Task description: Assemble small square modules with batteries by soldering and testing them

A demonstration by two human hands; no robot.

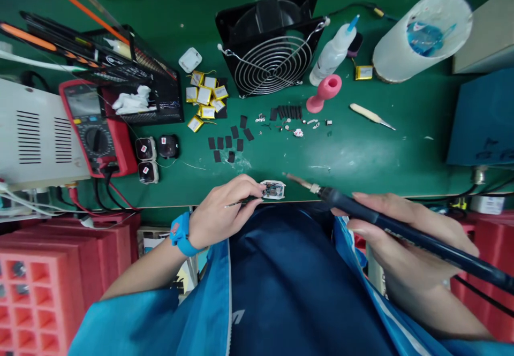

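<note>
Coral-red plastic trays (36,286) with square pockets sit lowest at our left, below the bench (361,152) edge; above them a grey ventilated box (36,136) and a red multimeter (96,128) with a round dial; beside it a black wire-mesh basket (160,93) bristling with tools; small foil-wrapped yellow cells (205,99) lie scattered on the matte green bench, with black foam squares (228,143) just beyond them; our left hand (225,206), a blue band (180,234) on its wrist, pinches thin tweezers (241,203) whose tips meet the small white casing (273,189) with its exposed circuit board, lying at the bench's near edge; behind stands a square black fan (273,45) with a chrome wire grille; a pink hourglass stand (324,92) and a white squeeze bottle (334,52) are near it; our right hand (405,227) is closed round the dark, smooth soldering iron (381,222), its metal tip hovering just right of the casing; a white cylinder (421,35) lies far right.
</note>
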